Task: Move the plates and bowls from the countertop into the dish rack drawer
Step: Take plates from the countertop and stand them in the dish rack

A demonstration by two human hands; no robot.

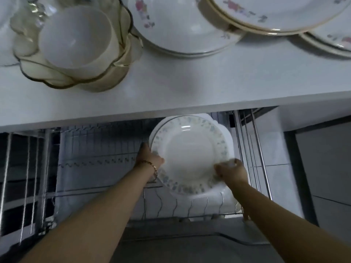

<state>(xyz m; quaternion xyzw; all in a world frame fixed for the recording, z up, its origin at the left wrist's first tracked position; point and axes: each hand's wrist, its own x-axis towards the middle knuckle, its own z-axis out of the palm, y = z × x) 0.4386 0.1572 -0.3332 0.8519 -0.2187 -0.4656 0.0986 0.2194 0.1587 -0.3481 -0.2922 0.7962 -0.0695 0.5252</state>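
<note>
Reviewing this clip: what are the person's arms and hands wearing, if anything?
Both forearms are bare, with no sleeves or gloves in view. The left hand has a thin chain bracelet at the wrist. The right hand is motion-blurred; no jewellery can be made out on it.

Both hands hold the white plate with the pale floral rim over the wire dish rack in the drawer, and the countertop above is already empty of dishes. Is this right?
Not entirely. The head view shows both hands, left hand and right hand, on the white plate with the pale floral rim over the wire dish rack, but the countertop bears amber glass bowls and floral plates.

White plate (190,154), pale floral rim
</note>
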